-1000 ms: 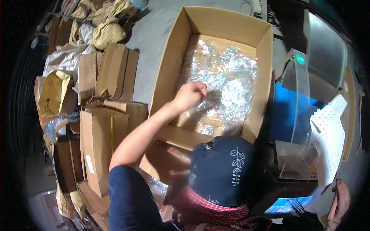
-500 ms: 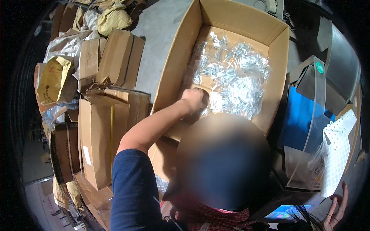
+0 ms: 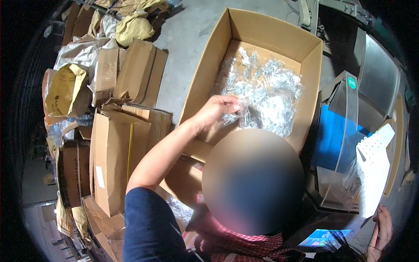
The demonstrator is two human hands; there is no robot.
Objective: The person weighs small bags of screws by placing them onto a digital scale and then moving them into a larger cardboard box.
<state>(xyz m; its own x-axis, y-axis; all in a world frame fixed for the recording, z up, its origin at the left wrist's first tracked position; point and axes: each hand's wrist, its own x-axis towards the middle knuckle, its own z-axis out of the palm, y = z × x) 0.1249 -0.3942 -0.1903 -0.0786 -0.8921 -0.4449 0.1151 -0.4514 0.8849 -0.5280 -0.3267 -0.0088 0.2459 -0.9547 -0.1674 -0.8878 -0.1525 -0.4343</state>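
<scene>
My left hand (image 3: 220, 109) comes into the large open cardboard box (image 3: 203, 87) from the lower left, in a navy sleeve. Thumb and fingers are pinched on a small clear plastic bag of screws (image 3: 242, 109). Many more bags of silvery screws with white parts (image 3: 266, 83) lie heaped on the box's floor. At the lower right edge, my right hand (image 3: 380, 231) has its fingers stretched upward, close to the lower end of a white perforated sheet (image 3: 374, 170); whether it touches the sheet I cannot tell. A blurred round patch covers the near part of the box.
Closed cartons (image 3: 115, 161) are stacked along the left, with a yellow sack (image 3: 65, 89) behind them. On the right stands a machine with a blue panel (image 3: 334, 135) and a clear guard (image 3: 349, 118). A lit screen (image 3: 325, 238) shows at the bottom.
My left hand has risen from the box's floor and turned, and a clear bag now shows between its fingers. The fingers of my right hand have drawn closer together.
</scene>
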